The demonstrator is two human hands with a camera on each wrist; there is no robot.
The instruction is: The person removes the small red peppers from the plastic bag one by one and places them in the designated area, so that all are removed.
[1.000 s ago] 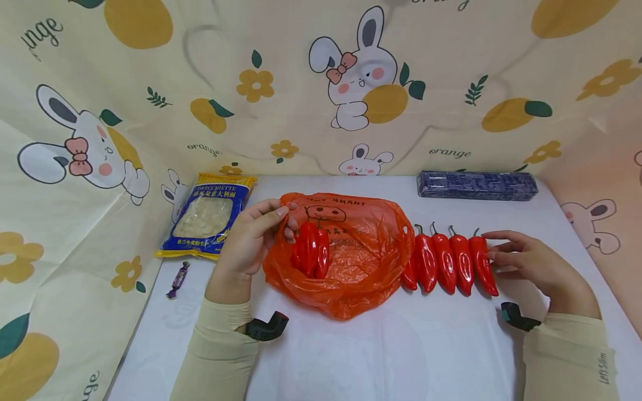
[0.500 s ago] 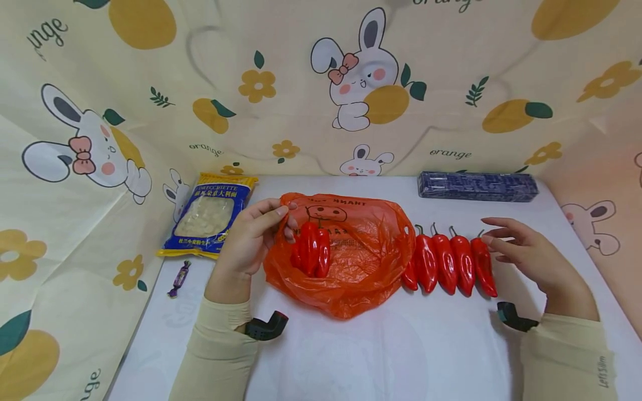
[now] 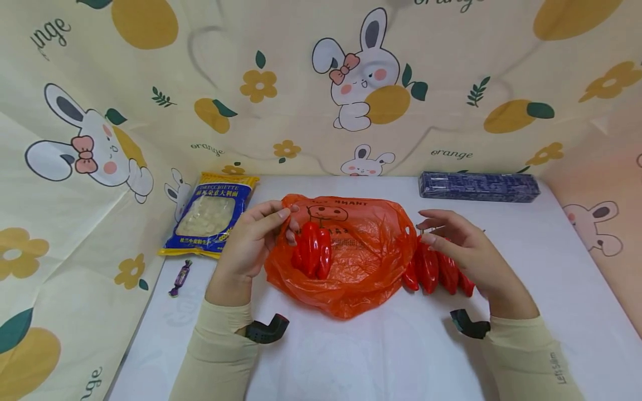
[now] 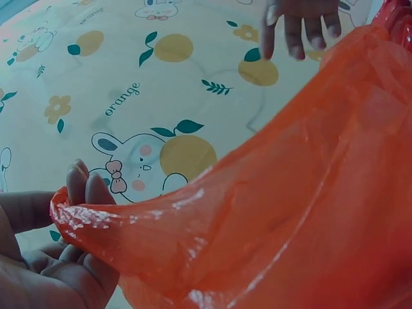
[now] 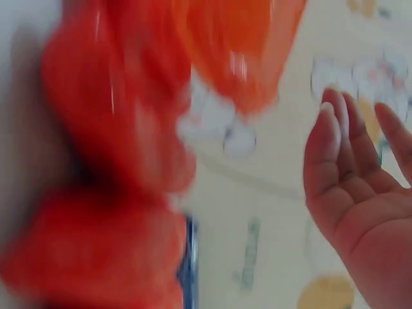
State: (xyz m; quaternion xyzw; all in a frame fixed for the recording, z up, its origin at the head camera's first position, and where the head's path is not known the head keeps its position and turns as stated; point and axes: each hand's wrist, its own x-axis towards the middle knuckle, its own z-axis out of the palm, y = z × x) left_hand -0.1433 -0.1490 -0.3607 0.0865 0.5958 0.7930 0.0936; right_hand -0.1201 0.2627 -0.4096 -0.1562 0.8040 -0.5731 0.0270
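My left hand (image 3: 251, 236) pinches the left edge of a red plastic bag (image 3: 368, 267); in the left wrist view the bag's orange-red film (image 4: 257, 212) stretches away from my thumb and fingers. Inside the bag's open mouth lie several glossy red chili peppers (image 3: 312, 250). To its right a row of red chili peppers (image 3: 427, 270) lies side by side, stems away from me, the far-right end hidden under my right hand (image 3: 463, 239). That hand hovers over the row near the bag's right handle. In the right wrist view its fingers (image 5: 327, 145) are extended, holding nothing.
A blue-and-yellow pasta packet (image 3: 207, 214) lies at the back left, with a purple wrapped candy (image 3: 180, 278) in front. A long dark-blue box (image 3: 478, 186) stands at the back right. A printed cloth backdrop (image 3: 281, 122) rises behind the table.
My right hand has left the rightmost pepper and moved left across the row toward the bag. The left hand keeps its pinch on the bag's edge.
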